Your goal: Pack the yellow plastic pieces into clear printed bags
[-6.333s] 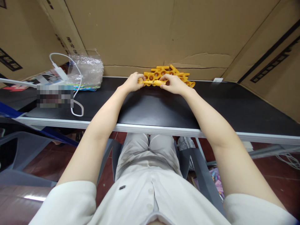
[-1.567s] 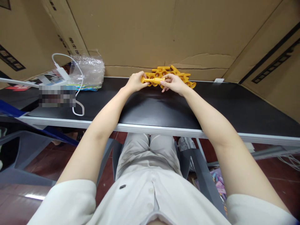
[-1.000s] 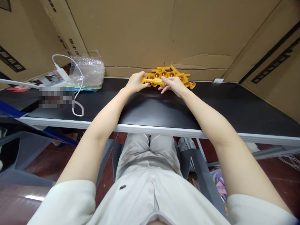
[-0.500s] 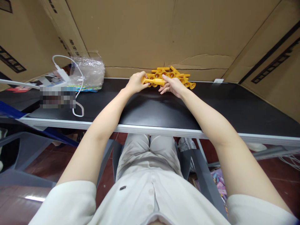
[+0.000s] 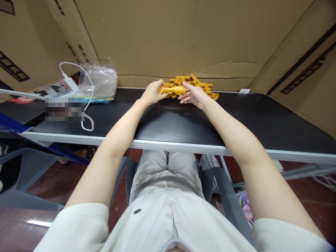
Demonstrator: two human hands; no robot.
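Observation:
In the head view, a yellow plastic piece (image 5: 176,91) with a slim ridged stem and a wider barrel lies level between my hands, above the far part of the table. My left hand (image 5: 154,92) is closed on its narrow left end with thumb and fingers. My right hand (image 5: 194,95) grips the wide right end, thumb on the upper side and the other fingers loosely curled below. Right behind my hands is a pile of similar yellow plastic pieces (image 5: 207,85), several with round hollow cup-like ends facing me. My right hand hides part of the pile.
A cardboard wall (image 5: 157,38) rises behind the black table (image 5: 262,119). To the left are a clear plastic bag (image 5: 101,78), a white cable (image 5: 91,82) and a blurred-out item (image 5: 64,109). A small white tab (image 5: 244,91) sits at the back edge on the right.
Both hands stay almost in place on the yellow piece. The right hand has shifted very slightly to the right, its lower fingers a little more spread.

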